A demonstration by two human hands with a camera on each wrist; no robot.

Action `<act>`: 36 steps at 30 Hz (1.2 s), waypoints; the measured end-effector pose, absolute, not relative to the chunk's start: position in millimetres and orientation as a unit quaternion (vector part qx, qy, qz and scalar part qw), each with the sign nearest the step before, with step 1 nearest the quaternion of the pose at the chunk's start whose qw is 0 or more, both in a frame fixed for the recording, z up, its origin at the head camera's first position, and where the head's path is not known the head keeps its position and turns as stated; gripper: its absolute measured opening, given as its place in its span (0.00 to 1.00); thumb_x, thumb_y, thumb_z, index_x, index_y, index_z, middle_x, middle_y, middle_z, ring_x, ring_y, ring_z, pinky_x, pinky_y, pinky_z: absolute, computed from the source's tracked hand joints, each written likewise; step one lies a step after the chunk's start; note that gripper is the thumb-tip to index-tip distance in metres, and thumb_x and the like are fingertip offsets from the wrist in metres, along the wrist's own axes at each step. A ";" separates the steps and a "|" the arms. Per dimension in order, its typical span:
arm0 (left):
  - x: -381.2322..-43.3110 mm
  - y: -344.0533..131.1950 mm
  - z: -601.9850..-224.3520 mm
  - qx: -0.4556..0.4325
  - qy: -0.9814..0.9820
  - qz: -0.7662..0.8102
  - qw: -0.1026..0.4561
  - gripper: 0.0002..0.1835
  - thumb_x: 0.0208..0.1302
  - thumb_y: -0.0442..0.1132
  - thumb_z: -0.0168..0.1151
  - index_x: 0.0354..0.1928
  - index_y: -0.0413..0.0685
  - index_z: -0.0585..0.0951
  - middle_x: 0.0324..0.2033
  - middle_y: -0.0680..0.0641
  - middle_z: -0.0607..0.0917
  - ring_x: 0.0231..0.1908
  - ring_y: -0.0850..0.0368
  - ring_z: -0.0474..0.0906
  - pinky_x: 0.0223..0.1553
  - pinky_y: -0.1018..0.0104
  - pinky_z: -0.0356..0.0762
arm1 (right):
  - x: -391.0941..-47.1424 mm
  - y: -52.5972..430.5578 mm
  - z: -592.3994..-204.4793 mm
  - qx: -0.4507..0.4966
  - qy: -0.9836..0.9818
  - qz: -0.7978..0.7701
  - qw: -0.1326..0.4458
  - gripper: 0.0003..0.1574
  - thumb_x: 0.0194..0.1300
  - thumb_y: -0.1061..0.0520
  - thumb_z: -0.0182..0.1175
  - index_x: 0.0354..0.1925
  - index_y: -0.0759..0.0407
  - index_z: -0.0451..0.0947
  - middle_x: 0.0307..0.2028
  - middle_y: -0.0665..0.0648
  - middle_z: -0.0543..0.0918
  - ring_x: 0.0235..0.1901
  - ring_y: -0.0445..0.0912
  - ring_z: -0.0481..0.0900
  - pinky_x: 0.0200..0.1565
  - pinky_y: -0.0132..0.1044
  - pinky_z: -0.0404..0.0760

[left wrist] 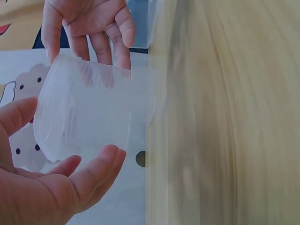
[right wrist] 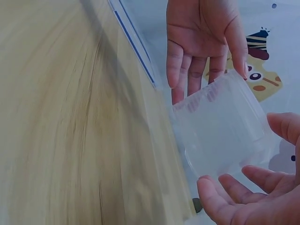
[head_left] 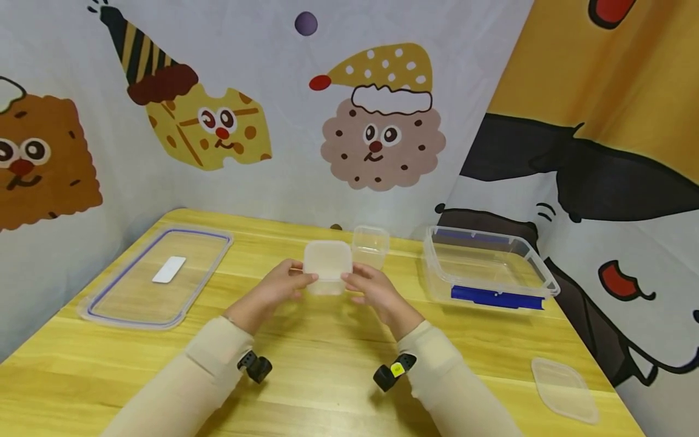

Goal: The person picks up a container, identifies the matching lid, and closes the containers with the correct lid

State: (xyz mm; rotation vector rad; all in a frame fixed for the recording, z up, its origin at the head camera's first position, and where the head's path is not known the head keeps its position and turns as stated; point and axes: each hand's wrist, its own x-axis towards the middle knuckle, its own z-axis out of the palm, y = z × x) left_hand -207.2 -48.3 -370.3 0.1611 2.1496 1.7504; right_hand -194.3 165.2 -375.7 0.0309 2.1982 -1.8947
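Note:
Both hands hold a small translucent plastic food container (head_left: 327, 285) above the table, a frosted lid (head_left: 327, 260) on its top. My left hand (head_left: 280, 284) grips its left side, thumb by the rim and fingers along the wall. Opposite, the right hand (head_left: 379, 294) grips the other side the same way. In the left wrist view the container (left wrist: 89, 112) appears tilted, its see-through walls showing nothing inside. Fingers of the left hand (right wrist: 201, 33) show through the wall in the right wrist view. Just behind stands a second small clear container (head_left: 371, 243), without a lid.
On the right sits a large clear box (head_left: 491, 267) with blue latches. A big lid (head_left: 125, 303) with a blue seal lies at left, a white rectangular piece (head_left: 169, 269) on it. A small translucent lid (head_left: 565, 389) rests near the right edge of the wooden table (head_left: 317, 376).

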 end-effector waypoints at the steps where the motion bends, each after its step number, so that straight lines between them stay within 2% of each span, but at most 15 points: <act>1: -207.7 -49.5 -370.1 0.056 0.763 0.618 0.180 0.31 0.70 0.43 0.57 0.65 0.30 0.60 0.59 0.29 0.70 0.59 0.36 0.69 0.59 0.43 0.71 | -195.3 163.5 -375.6 0.011 0.752 -0.649 0.119 0.34 0.69 0.51 0.57 0.68 0.62 0.65 0.63 0.64 0.72 0.60 0.62 0.71 0.58 0.57 0.74; 17: -219.3 -64.3 -372.5 0.045 0.771 0.612 0.169 0.32 0.71 0.42 0.55 0.67 0.29 0.58 0.61 0.28 0.68 0.61 0.35 0.67 0.60 0.45 0.70 | -208.9 140.6 -384.2 0.026 0.741 -0.663 0.106 0.34 0.68 0.50 0.58 0.67 0.63 0.66 0.63 0.64 0.72 0.59 0.61 0.73 0.56 0.52 0.77; 36: -232.4 -80.2 -371.4 0.014 0.772 0.614 0.166 0.37 0.71 0.47 0.54 0.71 0.32 0.53 0.66 0.30 0.63 0.66 0.35 0.61 0.64 0.45 0.66 | -225.9 121.1 -383.5 0.022 0.731 -0.670 0.125 0.37 0.69 0.48 0.58 0.69 0.62 0.62 0.65 0.64 0.70 0.62 0.61 0.70 0.60 0.53 0.73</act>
